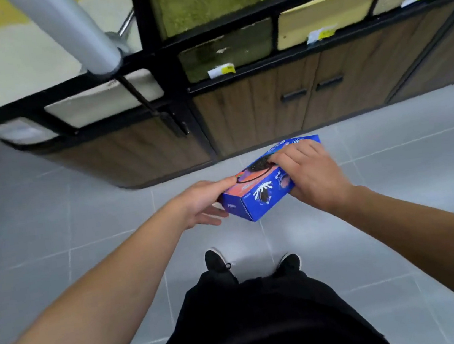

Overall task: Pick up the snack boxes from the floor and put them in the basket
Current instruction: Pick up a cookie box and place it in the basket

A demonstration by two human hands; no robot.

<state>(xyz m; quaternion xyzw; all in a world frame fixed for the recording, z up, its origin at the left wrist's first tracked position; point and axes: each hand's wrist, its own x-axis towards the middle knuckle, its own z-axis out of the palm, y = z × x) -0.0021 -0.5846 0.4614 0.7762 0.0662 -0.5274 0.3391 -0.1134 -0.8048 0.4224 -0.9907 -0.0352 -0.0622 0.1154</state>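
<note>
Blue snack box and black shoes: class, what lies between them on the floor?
In the head view, only bare grey floor tile lies between the blue snack box, held by both hands, and the black shoes.

The snack box [265, 184] sits between the left hand [205, 203] and right hand [311, 173], above the floor [82, 219]; the cabinet [269, 108] stands beyond; shoes [217, 261] below.

I see one blue snack box [262, 187] with cookie pictures, tilted, lifted above the grey floor.
</note>
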